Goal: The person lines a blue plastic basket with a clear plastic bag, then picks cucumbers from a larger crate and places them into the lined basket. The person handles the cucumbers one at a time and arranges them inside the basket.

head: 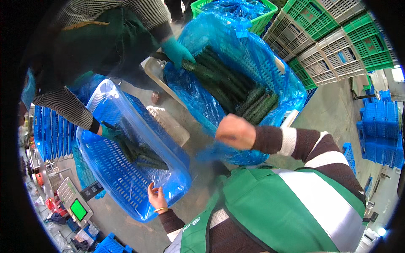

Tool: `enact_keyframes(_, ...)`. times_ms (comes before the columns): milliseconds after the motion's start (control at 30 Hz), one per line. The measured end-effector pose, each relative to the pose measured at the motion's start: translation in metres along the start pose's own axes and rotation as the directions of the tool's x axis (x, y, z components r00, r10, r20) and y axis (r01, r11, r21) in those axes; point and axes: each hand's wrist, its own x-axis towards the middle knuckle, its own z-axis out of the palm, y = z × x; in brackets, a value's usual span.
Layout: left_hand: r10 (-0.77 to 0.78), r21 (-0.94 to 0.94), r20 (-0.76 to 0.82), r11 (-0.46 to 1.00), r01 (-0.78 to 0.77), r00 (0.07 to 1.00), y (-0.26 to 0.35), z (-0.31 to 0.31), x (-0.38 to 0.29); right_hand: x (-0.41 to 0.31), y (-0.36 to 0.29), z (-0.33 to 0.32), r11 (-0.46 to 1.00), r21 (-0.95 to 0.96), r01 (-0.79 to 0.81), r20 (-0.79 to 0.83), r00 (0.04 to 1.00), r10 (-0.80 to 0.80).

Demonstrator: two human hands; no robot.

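My left hand (156,197), with a bangle at its wrist, is at the near rim of a blue plastic crate (123,186) lined with clear film; its fingers are apart and hold nothing. Cucumbers (139,155) lie inside that crate. My right hand (235,132) is blurred and curled over the near edge of a crate lined with blue plastic film (265,60); whether it grips the film cannot be told. Long dark green cucumbers (221,79) lie in rows there. A co-worker's teal-gloved hand (177,53) touches cucumbers at that crate's far side; the other gloved hand (110,132) reaches into the blue crate.
Stacked green and white crates (335,53) stand at the upper right, blue crates (383,132) at the far right. A scale with a green display (78,209) is at the lower left. An off-white crate (167,123) lies on the floor between the two lined crates.
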Motion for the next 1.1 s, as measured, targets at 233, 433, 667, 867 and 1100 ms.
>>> enact_keyframes(233, -0.151, -0.292, 0.039, 0.944, 0.156, 0.988, 0.032, 0.037, -0.107, -0.05, 0.13, -0.101, 0.628, -0.191, -0.754, 0.059, 0.63, 0.774)
enact_keyframes(433, -0.128, -0.199, 0.121, 0.968, 0.151, 0.984, 0.051, 0.064, -0.145, -0.072, 0.193, -0.109, 0.68, -0.562, -0.471, 0.469, 0.496, 0.731)
enact_keyframes(667, -0.167, -0.154, 0.096, 0.971, 0.181, 0.981, 0.058, 0.083, -0.172, -0.081, 0.22, -0.108, 0.738, -0.603, -0.304, 0.548, 0.514, 0.66)
enact_keyframes(867, -0.172, -0.115, 0.129, 0.975, 0.188, 0.977, 0.064, 0.104, -0.189, -0.07, 0.214, -0.079, 0.882, -0.354, -0.31, 0.644, 0.603, 0.471)
enact_keyframes(1100, -0.174, -0.09, 0.138, 0.978, 0.187, 0.975, 0.079, 0.116, -0.193, -0.049, 0.181, 0.008, 0.648, -0.215, -0.73, 0.446, 0.517, 0.73)
